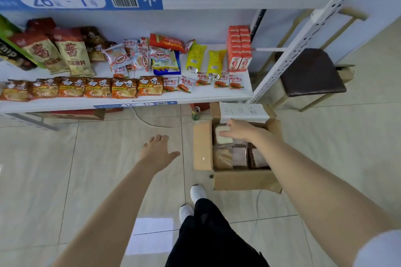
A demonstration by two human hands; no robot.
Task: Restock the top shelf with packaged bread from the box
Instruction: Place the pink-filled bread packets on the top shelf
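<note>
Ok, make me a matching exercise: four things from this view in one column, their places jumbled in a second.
Things
1. left hand
2. right hand
3. can
4. stool

Places
A. on the floor, beside the box's far left corner
B. right of the shelf post
C. spread over bare floor, holding nothing
D. in the box, on a pale bread pack

Pairs: 1-C, 2-D, 3-A, 4-B
</note>
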